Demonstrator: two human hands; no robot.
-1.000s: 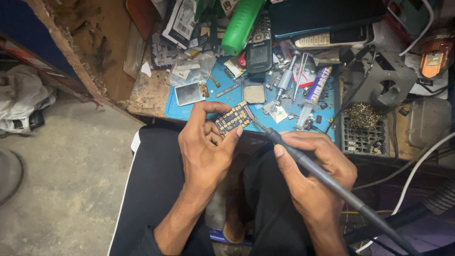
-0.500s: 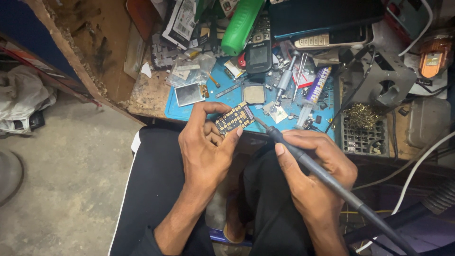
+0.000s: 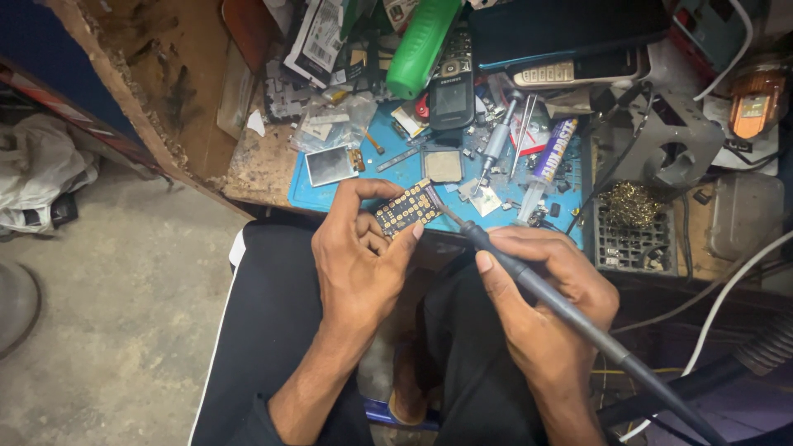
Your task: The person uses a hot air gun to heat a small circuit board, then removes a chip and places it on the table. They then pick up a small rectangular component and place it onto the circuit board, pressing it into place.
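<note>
Dark circuit board (image 3: 407, 207) dotted gold, blue work mat (image 3: 330, 195), green bottle (image 3: 423, 43)

Worn wooden workbench (image 3: 178, 91) — concrete floor (image 3: 124, 330)

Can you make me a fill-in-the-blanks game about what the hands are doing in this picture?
1. The left hand holds a small dark circuit board with rows of ____ coloured pads.
2. The right hand grips a thin dark soldering iron like a ____.
3. The iron's tip points at the board's ____ edge.
4. Behind the hands lies a flat ____ work mat covered in small parts.

Missing words: gold; pen; right; blue
</note>
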